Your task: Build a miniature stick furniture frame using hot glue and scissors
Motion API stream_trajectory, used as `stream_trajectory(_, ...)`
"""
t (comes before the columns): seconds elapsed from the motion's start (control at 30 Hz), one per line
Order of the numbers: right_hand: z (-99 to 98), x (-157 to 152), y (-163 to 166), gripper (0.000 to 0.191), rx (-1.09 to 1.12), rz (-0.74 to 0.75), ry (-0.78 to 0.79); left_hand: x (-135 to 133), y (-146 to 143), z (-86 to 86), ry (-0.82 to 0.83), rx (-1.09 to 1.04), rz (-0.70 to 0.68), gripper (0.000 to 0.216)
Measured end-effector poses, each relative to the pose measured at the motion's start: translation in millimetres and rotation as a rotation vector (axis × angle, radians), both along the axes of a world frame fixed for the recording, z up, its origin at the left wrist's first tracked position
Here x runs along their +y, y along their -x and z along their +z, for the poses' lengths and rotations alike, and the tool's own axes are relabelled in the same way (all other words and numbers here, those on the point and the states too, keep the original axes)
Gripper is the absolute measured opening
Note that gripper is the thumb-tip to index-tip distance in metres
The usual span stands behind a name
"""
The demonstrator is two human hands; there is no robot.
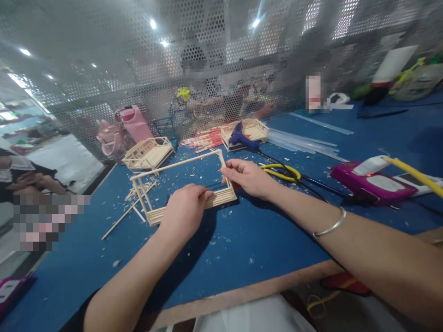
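Note:
A rectangular frame of thin wooden sticks (176,164) stands over the blue tabletop, with several sticks laid side by side along its lower edge. My left hand (185,207) is closed over that lower row of sticks, thumb and fingers pinching it near the middle. At the frame's right side, my right hand (244,177) pinches the upright sticks. Loose sticks (121,221) lie to the left of the frame. Behind it sit two small stick-built trays with railings, one at the left (150,156) and one at the right (256,131). A blue glue gun (242,138) rests against the right one.
Red-tipped sticks (207,138) and clear glue sticks (304,140) lie at the back. A purple power strip (374,182) with a white plug and yellow cable stands at right, near a coiled yellow cord (284,171). A perforated metal screen (138,60) closes the far side; people sit beyond and at left.

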State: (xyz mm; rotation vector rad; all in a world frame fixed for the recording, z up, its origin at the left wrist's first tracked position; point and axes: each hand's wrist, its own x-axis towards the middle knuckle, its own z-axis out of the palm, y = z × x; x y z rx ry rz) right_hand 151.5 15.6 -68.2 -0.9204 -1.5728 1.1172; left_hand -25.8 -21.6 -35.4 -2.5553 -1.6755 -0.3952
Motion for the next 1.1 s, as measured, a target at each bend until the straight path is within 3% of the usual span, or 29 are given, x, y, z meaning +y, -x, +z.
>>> stream_trajectory(0.23, 0.8, -0.2, -1.1, 0.046, -0.014, 0.014, -0.011, 0.8, -1.6, -1.6, -0.006, -0.001, -0.003, 0.026)
stream_trajectory(0.33, 1.9, -1.1, -1.5, 0.041, -0.024, 0.013, -0.016, -3.5, 2.6, -3.5, -0.082, -0.018, -0.026, 0.025)
stream_trajectory(0.43, 3.0, -2.4, -1.5, 0.038, -0.037, 0.011, -0.014, -13.8, 17.3, 2.3, -0.355, -0.155, -0.138, 0.026)
stream_trajectory(0.53, 3.0, -3.8, -1.1, 0.038, -0.045, 0.007, -0.007, -22.2, 40.1, 17.7, -0.754, -0.418, -0.217, 0.025)
stream_trajectory(0.63, 2.2, -4.5, -0.6, 0.040, -0.051, 0.000, -0.004, -19.7, 60.6, 33.2, -1.160, -0.617, -0.155, 0.035)
stream_trajectory(0.7, 1.5, -4.3, -0.1, 0.041, -0.054, -0.005, -0.002, -13.4, 68.6, 37.6, -1.297, -0.635, -0.123, 0.040)
stream_trajectory(0.77, 0.7, -3.4, 0.4, 0.042, -0.056, -0.011, 0.002, -7.3, 71.9, 36.1, -1.283, -0.607, -0.171, 0.037)
stream_trajectory(0.87, -0.3, -2.0, 1.0, 0.044, -0.060, -0.017, 0.002, -3.3, 72.5, 28.5, -1.126, -0.550, -0.204, 0.032)
stream_trajectory(1.0, 0.2, -2.7, 0.6, 0.044, -0.073, -0.021, -0.013, -3.3, 72.9, 22.7, -1.047, -0.469, 0.050, 0.027)
stream_trajectory(1.1, 1.2, -3.7, 0.0, 0.043, -0.085, -0.027, -0.021, 0.2, 74.3, 22.3, -0.965, -0.479, 0.119, 0.023)
